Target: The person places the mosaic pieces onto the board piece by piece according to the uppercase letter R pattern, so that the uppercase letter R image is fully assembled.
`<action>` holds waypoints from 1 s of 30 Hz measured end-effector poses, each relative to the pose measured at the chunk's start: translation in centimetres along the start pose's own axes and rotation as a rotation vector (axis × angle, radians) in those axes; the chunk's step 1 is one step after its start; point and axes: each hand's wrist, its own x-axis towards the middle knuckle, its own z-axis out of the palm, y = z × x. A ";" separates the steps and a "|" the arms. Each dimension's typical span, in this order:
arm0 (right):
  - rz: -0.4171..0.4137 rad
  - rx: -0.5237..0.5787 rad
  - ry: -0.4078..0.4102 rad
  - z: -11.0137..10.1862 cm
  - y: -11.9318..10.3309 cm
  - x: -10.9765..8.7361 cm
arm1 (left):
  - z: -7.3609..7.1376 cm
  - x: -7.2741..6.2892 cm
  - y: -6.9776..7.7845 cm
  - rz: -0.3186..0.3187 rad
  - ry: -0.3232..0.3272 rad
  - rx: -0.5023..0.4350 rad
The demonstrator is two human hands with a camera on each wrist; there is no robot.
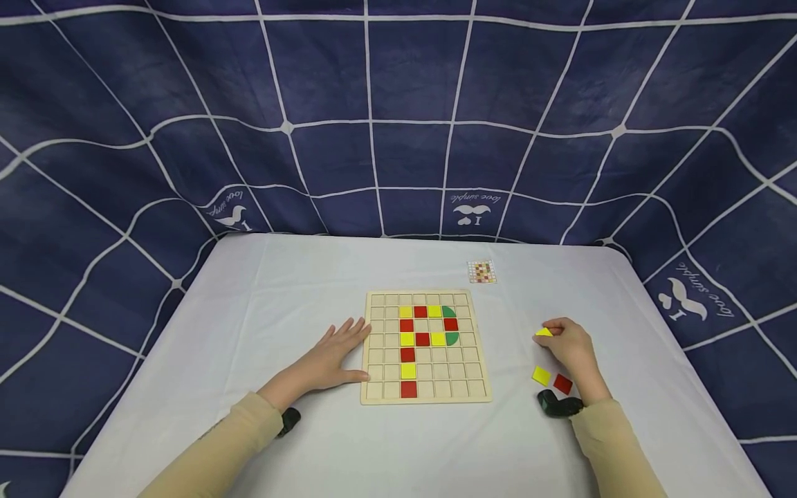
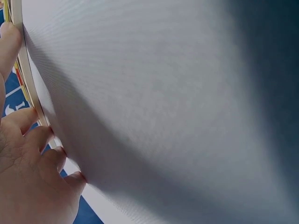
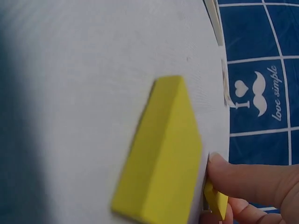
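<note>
At the right side of the table my right hand (image 1: pixel 569 344) pinches a small yellow tile (image 1: pixel 544 332) between thumb and fingers; the right wrist view shows that yellow piece (image 3: pixel 216 201) partly hidden by the thumb. Below the hand lie a yellow square tile (image 1: pixel 541 375) and a red square tile (image 1: pixel 563 384). My left hand (image 1: pixel 337 354) rests with spread fingers at the left edge of a wooden grid board (image 1: pixel 387 397). Red, yellow and green tiles on the board form a P shape. In the left wrist view, the fingers (image 2: pixel 28 122) touch the board's side.
A small printed pattern card (image 1: pixel 482 272) lies beyond the board's upper right corner. White cloth (image 1: pixel 299 277) covers the table, and a dark blue curtain with white lines (image 1: pixel 411 159) hangs around it. A black wrist device (image 1: pixel 557 404) sits at the right wrist.
</note>
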 end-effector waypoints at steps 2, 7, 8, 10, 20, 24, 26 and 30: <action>-0.007 -0.007 -0.010 -0.1 0.0 0.0 | 0.0 0.0 0.0 0.002 -0.001 -0.002; -0.038 0.039 -0.035 -0.3 0.1 -0.1 | -0.1 0.0 -0.1 -0.001 -0.003 0.007; -0.043 0.064 -0.045 -0.3 0.1 -0.2 | -0.1 0.0 -0.1 -0.004 -0.004 0.009; -0.056 0.115 -0.064 -0.1 0.0 -0.3 | -0.1 0.0 -0.1 -0.008 -0.006 0.012; -0.139 0.241 -0.092 1.8 -3.5 -1.2 | -0.1 0.1 0.1 -0.012 -0.006 0.007; -0.199 0.279 -0.128 3.1 -5.3 -2.0 | -0.1 0.1 0.2 -0.013 -0.006 0.007; -0.225 0.293 -0.150 3.8 -6.2 -2.3 | 0.0 0.1 0.2 -0.012 -0.005 0.008; -0.261 0.314 -0.184 5.6 -7.7 -3.0 | -0.1 0.1 0.1 -0.015 -0.009 0.014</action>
